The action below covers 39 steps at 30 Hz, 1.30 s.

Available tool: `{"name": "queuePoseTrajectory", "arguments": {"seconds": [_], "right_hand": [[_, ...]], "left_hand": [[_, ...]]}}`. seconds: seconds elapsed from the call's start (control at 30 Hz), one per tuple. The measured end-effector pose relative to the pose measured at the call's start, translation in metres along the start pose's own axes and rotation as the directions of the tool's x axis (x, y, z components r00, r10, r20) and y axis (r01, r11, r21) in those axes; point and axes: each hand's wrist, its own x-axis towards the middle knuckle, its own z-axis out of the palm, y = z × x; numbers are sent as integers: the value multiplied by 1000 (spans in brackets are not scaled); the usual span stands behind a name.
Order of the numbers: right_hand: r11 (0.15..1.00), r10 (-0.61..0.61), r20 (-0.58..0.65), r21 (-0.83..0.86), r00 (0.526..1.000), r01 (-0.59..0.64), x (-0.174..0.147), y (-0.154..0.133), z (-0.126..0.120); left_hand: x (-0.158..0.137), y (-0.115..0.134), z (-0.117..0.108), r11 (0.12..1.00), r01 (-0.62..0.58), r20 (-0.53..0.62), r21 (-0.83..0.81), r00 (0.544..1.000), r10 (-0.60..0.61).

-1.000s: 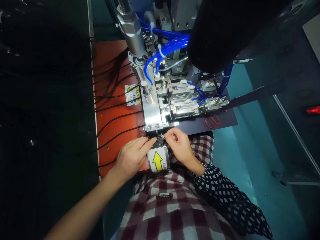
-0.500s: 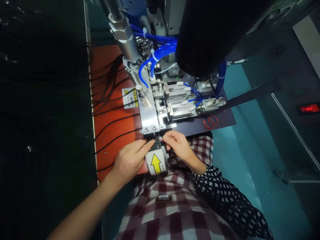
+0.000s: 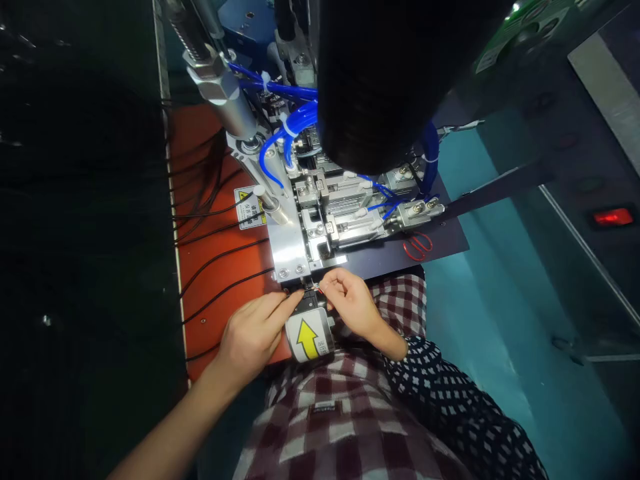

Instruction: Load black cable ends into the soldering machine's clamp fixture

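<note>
My right hand [image 3: 350, 301] is closed in a pinch at the front of the machine. A short bit of thin red wire [image 3: 321, 289] shows at its fingertips, with a tiny pale end beside it. My left hand [image 3: 257, 327] reaches in from the left, fingers pressed together, thumb and index tips against the small black fixture [image 3: 306, 303]. What those fingers grip, if anything, is hidden. Between both hands lies the fixture's narrow slot, under the edge of a shiny metal plate [image 3: 287, 253]. A white guard with a yellow arrow [image 3: 308, 339] sits just below.
Metal pneumatic cylinders [image 3: 353, 227] with blue air tubes [image 3: 300, 120] stand behind my hands. Black cables [image 3: 225, 259] cross the orange base [image 3: 200, 293]. Loops of red wire [image 3: 417, 247] lie on the dark plate at right. A large black cylinder [image 3: 375, 87] hangs overhead.
The view has shifted slightly, so the machine sits lower and further left in the picture. Both hands keep nearly the same hold at the fixture.
</note>
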Motion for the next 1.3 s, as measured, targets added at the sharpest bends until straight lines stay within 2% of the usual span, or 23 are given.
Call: {"name": "queuePoseTrajectory", "arguments": {"seconds": [0.13,0.2,0.27,0.33,0.4,0.5,0.6,0.7,0.8,0.93,1.0,1.13,1.3], "right_hand": [[941,-165,-96,-314,982,127,-6,-8,3],[919,-190,-117,-371,975,135,-6,-11,4],[957,-112,-104,-280,988,79,-3,-10,3],[995,21,-30,-98,999,-24,1,-6,0],[994,100,25,51,995,-101,5,0,-6],[987,111,-1,118,994,-110,4,10,-13],[986,103,-4,133,995,-102,-4,16,-9],[997,35,-51,64,998,-32,-13,16,1],[993,-102,-148,-81,984,91,-17,11,9],[931,-277,-193,-295,941,214,-16,1,9],[907,-315,-193,-349,929,235,-15,-2,7],[946,-241,-150,-258,959,197,-10,0,3],[1000,-29,-19,2,999,29,-2,5,-3]], "left_hand": [[1,0,-1,1000,-24,-5,13,1000,24],[2,1,-2,998,-34,2,54,999,34],[5,4,-3,993,-40,6,113,999,40],[6,5,-3,987,-44,7,152,999,43],[7,6,-3,988,-42,9,151,999,42],[6,4,-3,992,-41,10,117,999,40],[5,2,-2,994,-48,2,99,999,48],[4,2,-2,995,-48,-3,91,999,48],[3,2,-1,995,-40,3,86,999,40],[2,2,0,997,-32,5,70,999,32],[2,1,1,998,-27,2,57,1000,27],[1,-1,2,999,-28,-22,41,999,29],[4,0,-1,999,-23,-12,45,1000,23]]}}
